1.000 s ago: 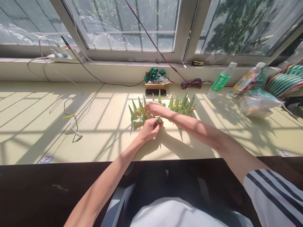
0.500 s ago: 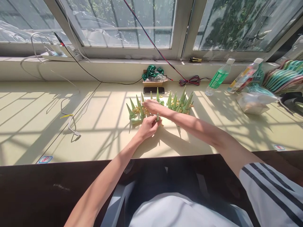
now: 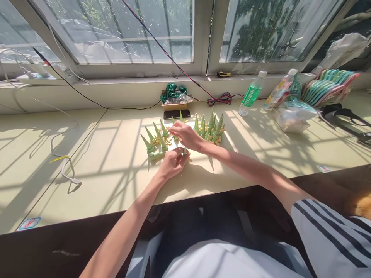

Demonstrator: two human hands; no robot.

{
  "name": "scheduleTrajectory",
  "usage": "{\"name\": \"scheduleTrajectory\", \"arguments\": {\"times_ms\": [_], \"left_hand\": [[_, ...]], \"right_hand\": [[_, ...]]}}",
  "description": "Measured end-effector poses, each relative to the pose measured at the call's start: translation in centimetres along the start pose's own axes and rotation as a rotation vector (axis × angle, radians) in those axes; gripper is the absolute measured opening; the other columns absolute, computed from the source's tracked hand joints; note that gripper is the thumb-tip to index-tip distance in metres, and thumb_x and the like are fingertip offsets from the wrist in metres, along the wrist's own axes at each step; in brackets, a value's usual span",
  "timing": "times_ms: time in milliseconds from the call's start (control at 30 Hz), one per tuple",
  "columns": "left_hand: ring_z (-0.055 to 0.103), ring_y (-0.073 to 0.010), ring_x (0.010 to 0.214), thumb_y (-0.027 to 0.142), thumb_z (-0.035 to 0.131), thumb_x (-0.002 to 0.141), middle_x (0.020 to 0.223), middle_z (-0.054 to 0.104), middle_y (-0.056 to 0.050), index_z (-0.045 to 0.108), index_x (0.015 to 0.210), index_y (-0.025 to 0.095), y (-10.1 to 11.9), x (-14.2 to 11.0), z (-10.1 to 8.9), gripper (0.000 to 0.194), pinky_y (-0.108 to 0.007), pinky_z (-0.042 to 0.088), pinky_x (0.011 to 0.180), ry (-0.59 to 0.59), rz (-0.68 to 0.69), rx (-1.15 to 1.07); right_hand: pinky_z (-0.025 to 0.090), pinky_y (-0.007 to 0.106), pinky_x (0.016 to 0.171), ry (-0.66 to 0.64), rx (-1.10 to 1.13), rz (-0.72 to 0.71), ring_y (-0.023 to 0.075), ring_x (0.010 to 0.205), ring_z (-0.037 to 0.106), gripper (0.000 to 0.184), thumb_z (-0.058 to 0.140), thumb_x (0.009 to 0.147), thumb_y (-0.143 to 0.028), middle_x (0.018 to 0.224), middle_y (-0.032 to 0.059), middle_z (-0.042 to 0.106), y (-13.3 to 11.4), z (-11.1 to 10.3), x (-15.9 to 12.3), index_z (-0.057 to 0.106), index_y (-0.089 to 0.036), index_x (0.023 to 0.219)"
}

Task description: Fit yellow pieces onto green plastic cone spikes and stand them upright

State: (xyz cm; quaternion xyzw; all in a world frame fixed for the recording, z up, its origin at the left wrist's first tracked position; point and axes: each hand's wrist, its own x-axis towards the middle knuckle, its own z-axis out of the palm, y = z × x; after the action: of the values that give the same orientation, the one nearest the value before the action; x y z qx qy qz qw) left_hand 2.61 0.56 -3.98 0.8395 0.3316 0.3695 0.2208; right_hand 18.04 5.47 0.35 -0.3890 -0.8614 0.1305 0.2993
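Observation:
Two clusters of green pointed cones with small yellow pieces stand on the pale yellow-green table (image 3: 95, 166): a left cluster (image 3: 153, 143) and a right cluster (image 3: 210, 129). My left hand (image 3: 171, 163) is closed around one small green cone (image 3: 184, 151) just in front of the left cluster. My right hand (image 3: 185, 134) reaches over between the clusters, fingers pinched at a yellow piece too small to make out clearly.
A black phone (image 3: 176, 114) and a small box with green ribbon (image 3: 174, 96) lie behind the cones. Two bottles (image 3: 251, 94) and bags sit at the right. A white cable (image 3: 65, 170) trails at the left, red-black wire (image 3: 220, 99) by the window sill.
The view has swung right and tilted, so everything sits further left and lower. Both hands stay by the cones; my right hand has shifted slightly nearer my left.

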Motion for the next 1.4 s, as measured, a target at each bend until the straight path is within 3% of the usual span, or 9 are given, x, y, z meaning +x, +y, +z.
{"name": "scheduleTrajectory", "arguments": {"times_ms": [133, 333, 500, 600, 867, 1167, 1300, 1400], "left_hand": [[0.042, -0.0103, 0.049, 0.028, 0.058, 0.090, 0.056, 0.050, 0.002, 0.051, 0.064, 0.019, 0.3, -0.2, -0.2, 0.028, -0.025, 0.038, 0.051, 0.007, 0.047, -0.010], [0.057, -0.0135, 0.059, 0.033, 0.060, 0.091, 0.069, 0.066, -0.003, 0.064, 0.074, 0.017, 0.3, -0.3, -0.3, 0.023, -0.025, 0.048, 0.053, 0.085, -0.053, -0.054], [0.061, -0.0142, 0.060, 0.038, 0.062, 0.091, 0.071, 0.068, -0.003, 0.066, 0.075, 0.017, 0.2, 0.1, -0.3, 0.026, -0.025, 0.052, 0.056, 0.178, -0.175, -0.035], [0.060, -0.0138, 0.059, 0.040, 0.062, 0.090, 0.069, 0.066, -0.002, 0.065, 0.075, 0.017, 0.2, 0.3, -0.3, 0.028, -0.025, 0.050, 0.055, 0.197, -0.229, -0.013], [0.058, -0.0143, 0.062, 0.044, 0.063, 0.090, 0.074, 0.066, -0.003, 0.066, 0.082, 0.019, -0.1, 0.4, -0.1, 0.027, -0.023, 0.049, 0.054, 0.077, -0.239, -0.066], [0.061, -0.0154, 0.068, 0.041, 0.063, 0.090, 0.083, 0.067, -0.004, 0.066, 0.094, 0.019, -0.1, 0.3, -0.6, 0.022, -0.023, 0.051, 0.056, 0.035, -0.257, -0.140], [0.063, -0.0167, 0.071, 0.043, 0.061, 0.092, 0.082, 0.067, -0.004, 0.063, 0.087, 0.018, -0.5, 0.3, -0.5, 0.026, -0.022, 0.048, 0.054, 0.084, -0.313, -0.122], [0.064, -0.0167, 0.069, 0.045, 0.061, 0.092, 0.078, 0.065, -0.003, 0.062, 0.082, 0.018, -0.5, 0.3, -0.5, 0.029, -0.023, 0.047, 0.055, 0.114, -0.348, -0.117]], "right_hand": [[0.049, 0.028, 0.083, 0.247, 0.067, -0.004, 0.0163, 0.094, 0.059, 0.017, 0.047, 0.101, -0.012, 0.103, 0.0073, 0.059, 0.2, 0.4, -3.6, 0.063, -0.014, 0.106], [0.051, 0.028, 0.077, 0.396, 0.118, 0.090, 0.0166, 0.087, 0.062, 0.017, 0.044, 0.105, -0.024, 0.101, 0.0083, 0.062, -0.1, 0.3, -7.9, 0.059, -0.016, 0.104], [0.051, 0.027, 0.072, 0.326, 0.168, 0.143, 0.0148, 0.075, 0.061, 0.024, 0.040, 0.107, -0.032, 0.095, 0.0062, 0.065, 0.3, 1.0, -8.5, 0.058, -0.016, 0.105], [0.053, 0.028, 0.074, 0.278, 0.196, 0.182, 0.0170, 0.081, 0.064, 0.024, 0.043, 0.105, -0.034, 0.097, 0.0072, 0.066, 0.8, 1.3, -8.5, 0.060, -0.016, 0.108], [0.055, 0.034, 0.076, 0.185, 0.143, 0.231, 0.0198, 0.086, 0.063, 0.027, 0.041, 0.105, -0.031, 0.108, 0.0112, 0.065, 0.4, 1.1, -8.5, 0.062, -0.019, 0.116], [0.055, 0.029, 0.070, 0.309, 0.194, 0.154, 0.0155, 0.076, 0.062, 0.022, 0.045, 0.105, -0.030, 0.105, 0.0100, 0.067, -0.1, 1.4, -8.8, 0.062, -0.017, 0.111], [0.057, 0.030, 0.068, 0.373, 0.258, 0.143, 0.0167, 0.078, 0.064, 0.022, 0.047, 0.103, -0.030, 0.106, 0.0116, 0.067, 0.1, 1.7, -8.9, 0.063, -0.016, 0.110], [0.059, 0.032, 0.071, 0.349, 0.266, 0.195, 0.0193, 0.083, 0.066, 0.022, 0.049, 0.102, -0.031, 0.107, 0.0130, 0.068, 0.2, 2.0, -8.9, 0.063, -0.017, 0.111]]}}
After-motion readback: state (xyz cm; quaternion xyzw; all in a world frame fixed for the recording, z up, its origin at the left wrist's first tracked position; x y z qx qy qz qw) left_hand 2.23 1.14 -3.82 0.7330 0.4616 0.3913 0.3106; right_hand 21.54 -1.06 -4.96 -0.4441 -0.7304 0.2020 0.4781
